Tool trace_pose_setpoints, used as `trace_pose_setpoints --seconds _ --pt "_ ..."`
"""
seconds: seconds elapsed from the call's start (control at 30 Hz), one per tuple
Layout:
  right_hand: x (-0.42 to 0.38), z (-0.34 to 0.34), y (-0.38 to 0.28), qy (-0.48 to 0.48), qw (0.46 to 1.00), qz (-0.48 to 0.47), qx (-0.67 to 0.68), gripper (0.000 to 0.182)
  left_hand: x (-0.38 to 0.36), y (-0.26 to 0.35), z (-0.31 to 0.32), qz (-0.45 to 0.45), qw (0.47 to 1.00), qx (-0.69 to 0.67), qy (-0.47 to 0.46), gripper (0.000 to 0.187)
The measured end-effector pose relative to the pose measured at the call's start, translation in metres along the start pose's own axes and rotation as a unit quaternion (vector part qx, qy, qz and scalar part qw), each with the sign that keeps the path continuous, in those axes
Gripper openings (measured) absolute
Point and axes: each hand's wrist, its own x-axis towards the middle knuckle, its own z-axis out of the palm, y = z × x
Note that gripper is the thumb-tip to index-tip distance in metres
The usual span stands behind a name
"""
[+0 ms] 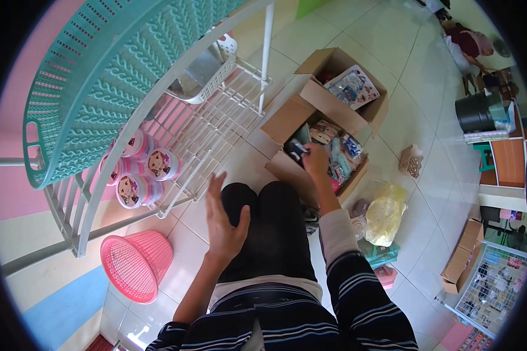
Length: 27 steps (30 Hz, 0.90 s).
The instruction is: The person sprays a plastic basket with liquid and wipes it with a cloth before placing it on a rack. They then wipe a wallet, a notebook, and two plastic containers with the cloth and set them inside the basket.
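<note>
My right hand (317, 160) reaches into an open cardboard box (296, 174), its fingers closed on a small dark packet (297, 149) at the box's left side; what kind it is I cannot make out. Around it in the box lie a brown patterned pack (324, 132), a pale teal bundle (338, 157) and a blue-and-white pack (352, 146). My left hand (227, 228) hangs in the air above my knees, fingers spread and nothing in it. The white wire rack (208, 131) stands just beyond its fingertips.
On the rack are round tubs with cartoon lids (132, 191), a white basket (221, 79) and, higher up, a large teal basket (117, 99). A pink basket (140, 263) is at left. Another carton (373, 114), a yellow plastic bag (386, 216) and a small woven basket (411, 161) lie right. A person (471, 44) crouches far off.
</note>
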Motion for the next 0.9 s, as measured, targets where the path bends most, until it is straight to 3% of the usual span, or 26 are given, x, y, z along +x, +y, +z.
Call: trace_pose_setpoints --seconds 0.07,0.1,0.17,0.3,0.33,0.37,0.4,0.43,0.5,0.53,0.57,0.63,0.67,0.7,0.73,0.77,0.83,0.9 --pt "-0.008 -0.027 0.002 0.044 0.982 0.076 0.164 0.038 -0.001 -0.009 0.011 -0.098 0.991 -0.051 -0.07 0.068" --pt "-0.018 -0.051 -0.008 0.043 0.983 0.076 0.163 0.038 0.0 -0.016 0.02 -0.099 0.991 -0.052 -0.07 0.068" --pt "-0.045 -0.113 -0.036 -0.018 0.891 0.195 0.409 0.033 0.006 -0.029 0.042 -0.223 0.945 -0.212 -0.112 0.065" --pt "-0.087 -0.152 -0.062 -0.129 0.835 0.138 0.517 0.031 0.034 -0.065 0.064 -0.194 0.917 -0.293 -0.191 0.06" --pt "-0.092 -0.146 -0.061 -0.176 0.826 0.112 0.523 0.031 0.038 -0.068 0.06 -0.309 0.809 -0.401 -0.298 0.056" --pt "-0.099 -0.141 -0.06 -0.225 0.815 0.085 0.527 0.03 0.041 -0.069 0.058 -0.41 0.664 -0.491 -0.388 0.053" --pt "-0.105 -0.136 -0.058 -0.24 0.78 0.124 0.564 0.035 0.039 -0.073 0.071 -0.367 0.667 -0.448 -0.469 0.047" --pt "-0.112 -0.123 -0.05 -0.241 0.778 0.123 0.566 0.035 0.035 -0.069 0.071 -0.368 0.668 -0.446 -0.468 0.047" --pt "-0.132 -0.081 -0.017 0.018 0.634 0.317 0.705 0.043 0.018 -0.061 0.069 -0.385 0.684 -0.493 -0.375 0.042" --pt "-0.149 -0.05 0.008 0.107 0.686 0.397 0.6 0.048 0.01 -0.068 0.067 -0.421 0.642 -0.534 -0.355 0.044" --pt "-0.167 -0.012 0.04 0.194 0.718 0.466 0.479 0.054 0.006 -0.067 0.062 -0.421 0.641 -0.533 -0.359 0.044" --pt "-0.211 0.072 0.119 0.17 0.679 0.606 0.38 0.063 -0.003 -0.063 0.052 -0.441 0.611 -0.594 -0.283 0.043" --pt "-0.214 0.071 0.112 0.169 0.678 0.608 0.378 0.063 -0.01 -0.069 0.049 -0.432 0.608 -0.602 -0.287 0.046" --pt "-0.219 0.075 0.103 0.188 0.702 0.621 0.294 0.059 -0.015 -0.071 0.048 -0.434 0.607 -0.601 -0.286 0.046" --pt "-0.219 0.075 0.092 0.205 0.72 0.629 0.21 0.056 -0.017 -0.072 0.046 -0.431 0.579 -0.631 -0.283 0.055" --pt "-0.218 0.074 0.094 0.203 0.719 0.63 0.211 0.056 -0.019 -0.074 0.045 -0.427 0.55 -0.661 -0.28 0.065" --pt "-0.22 0.085 0.127 0.012 0.876 0.433 0.212 0.039 -0.011 -0.056 0.045 -0.376 0.571 -0.664 -0.302 0.071" --pt "-0.208 0.062 0.121 -0.155 0.877 0.405 0.209 0.027 -0.003 -0.038 0.039 -0.345 0.505 -0.741 -0.278 0.068"
